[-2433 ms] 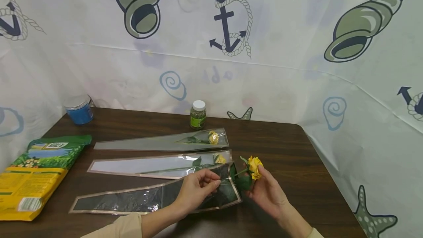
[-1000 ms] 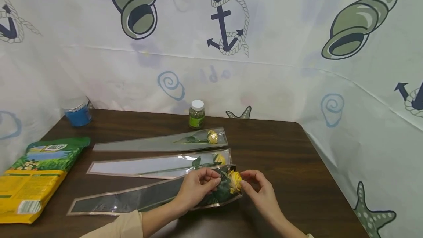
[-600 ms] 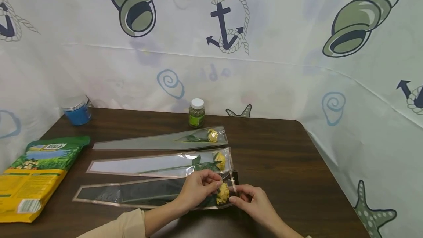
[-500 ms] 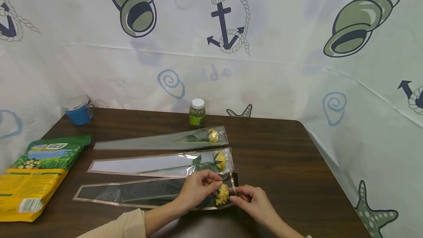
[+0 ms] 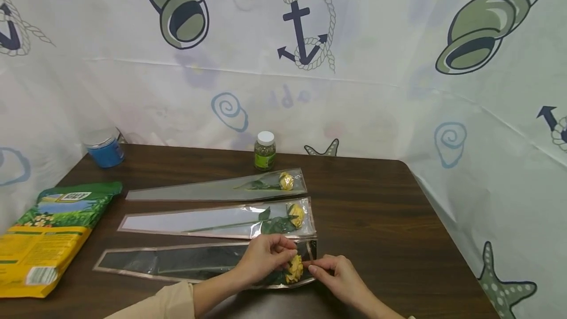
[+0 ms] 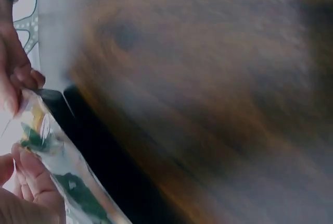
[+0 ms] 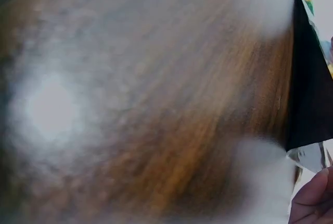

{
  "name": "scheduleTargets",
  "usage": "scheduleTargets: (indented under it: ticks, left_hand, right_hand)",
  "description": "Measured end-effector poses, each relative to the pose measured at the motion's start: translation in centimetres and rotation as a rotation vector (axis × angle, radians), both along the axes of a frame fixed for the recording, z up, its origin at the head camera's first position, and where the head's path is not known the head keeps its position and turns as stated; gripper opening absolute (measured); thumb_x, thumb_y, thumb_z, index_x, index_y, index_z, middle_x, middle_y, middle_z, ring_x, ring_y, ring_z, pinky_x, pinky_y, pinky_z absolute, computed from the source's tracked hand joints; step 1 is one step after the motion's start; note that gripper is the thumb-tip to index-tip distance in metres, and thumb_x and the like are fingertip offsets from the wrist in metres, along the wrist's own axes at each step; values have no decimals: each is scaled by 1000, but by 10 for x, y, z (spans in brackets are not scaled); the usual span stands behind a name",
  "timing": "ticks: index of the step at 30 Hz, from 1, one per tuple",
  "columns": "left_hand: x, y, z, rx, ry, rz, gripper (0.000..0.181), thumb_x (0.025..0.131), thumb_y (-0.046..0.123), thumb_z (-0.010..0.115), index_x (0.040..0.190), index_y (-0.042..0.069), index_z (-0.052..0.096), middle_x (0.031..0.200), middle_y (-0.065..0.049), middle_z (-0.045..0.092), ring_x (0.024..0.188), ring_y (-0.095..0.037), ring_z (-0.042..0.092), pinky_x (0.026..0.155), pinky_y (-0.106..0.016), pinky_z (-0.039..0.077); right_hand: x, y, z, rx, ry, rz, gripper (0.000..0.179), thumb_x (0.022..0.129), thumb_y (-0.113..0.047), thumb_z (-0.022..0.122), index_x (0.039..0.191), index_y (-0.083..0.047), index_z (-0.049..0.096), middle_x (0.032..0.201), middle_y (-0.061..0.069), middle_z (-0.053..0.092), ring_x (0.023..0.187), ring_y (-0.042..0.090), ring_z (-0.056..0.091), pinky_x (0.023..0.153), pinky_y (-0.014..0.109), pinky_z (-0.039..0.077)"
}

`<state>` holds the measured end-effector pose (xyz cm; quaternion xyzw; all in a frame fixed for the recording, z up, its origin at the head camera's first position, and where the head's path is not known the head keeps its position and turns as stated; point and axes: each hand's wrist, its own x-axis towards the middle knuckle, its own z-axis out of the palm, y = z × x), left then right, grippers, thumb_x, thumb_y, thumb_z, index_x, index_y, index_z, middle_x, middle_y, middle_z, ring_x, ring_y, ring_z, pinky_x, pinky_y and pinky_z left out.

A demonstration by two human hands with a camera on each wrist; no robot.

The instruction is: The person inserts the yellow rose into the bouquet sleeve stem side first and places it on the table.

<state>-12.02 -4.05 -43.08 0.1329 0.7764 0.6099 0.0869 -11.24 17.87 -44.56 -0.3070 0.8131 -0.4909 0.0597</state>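
A yellow rose (image 5: 294, 270) lies inside a long black flower sleeve (image 5: 190, 258) with a pinkish border and clear front, its bloom near the wide right end. My left hand (image 5: 263, 259) pinches the clear film beside the bloom; its fingertips partly cover the flower. At the wide end, my right hand (image 5: 338, 277) pinches the sleeve's edge between thumb and forefinger. In the left wrist view, both the left hand (image 6: 36, 193) and the right hand (image 6: 15, 60) are at the film. Only part of the right hand (image 7: 312, 198) shows in the right wrist view, beside the sleeve's corner.
Behind lie a white sleeve (image 5: 177, 224) and a grey sleeve (image 5: 190, 193), each with a yellow rose. A green-labelled jar (image 5: 265, 151), a blue jar (image 5: 105, 150) and a yellow-green bag (image 5: 53, 240) stand or lie on the dark wooden table (image 5: 376, 210).
The rose, outside the sleeve's mouth in my right hand earlier, has moved left into the sleeve. My right hand has let go of it and grips the sleeve's edge. The sleeve's wide end has lowered.
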Motion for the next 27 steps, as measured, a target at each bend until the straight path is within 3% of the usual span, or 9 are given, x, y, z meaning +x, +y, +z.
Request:
scheduleTargets:
  ticks: [2,6,9,13,17,21,24,27]
  left_hand:
    - [-1,-8,1,-56,32,-37,20,85,16,69,97,-1,68,77,-9,70,59,-8,62,54,-21,53]
    - [1,-31,4,-317,186,-112,35,83,29,71,108,5,68,66,6,62,53,1,52,50,-18,46]
    - [6,-45,4,-523,312,-176,54,79,42,72,119,6,63,58,16,52,49,4,42,48,-18,39]
    - [12,-55,0,-687,412,-220,69,73,55,71,123,8,61,52,20,43,47,6,36,46,-17,34]
    - [15,-59,-3,-807,469,-200,74,68,63,70,121,10,63,49,18,38,47,2,35,42,-21,33]
    - [15,-61,-5,-909,529,-179,79,65,68,68,120,11,64,65,6,63,56,-10,56,43,-28,39]
    - [16,-61,-8,-947,578,-172,80,64,68,67,121,11,64,88,-3,72,70,-20,66,46,-31,45]
    - [18,-61,-10,-951,595,-184,81,65,67,67,121,10,63,97,-3,72,75,-22,67,50,-32,48]
  right_hand:
    - [1,1,1,6,-13,3,25,93,-16,57,102,4,70,89,15,70,77,-4,56,59,20,48]
    - [2,3,2,14,-31,-2,25,93,-18,58,102,2,71,92,14,71,79,-1,59,62,20,49]
    - [4,5,1,21,-11,-33,21,91,-17,61,94,0,73,88,11,71,78,-2,59,62,20,50]
    - [8,8,-4,21,-1,-81,15,88,-16,66,84,-4,73,79,6,70,67,-6,51,55,19,45]
    - [14,10,-6,5,30,-98,12,86,-14,67,78,-7,72,74,2,67,62,-7,45,50,18,40]
    - [19,14,-5,4,33,-90,14,86,-14,67,73,-10,67,70,-1,62,61,-7,42,49,17,39]
    - [22,16,-3,16,-30,-68,17,87,-17,66,72,-11,66,70,-5,60,60,-7,41,50,17,39]
    - [24,18,-3,31,-112,-41,19,88,-19,65,71,-10,65,68,-9,57,58,-7,40,50,16,37]
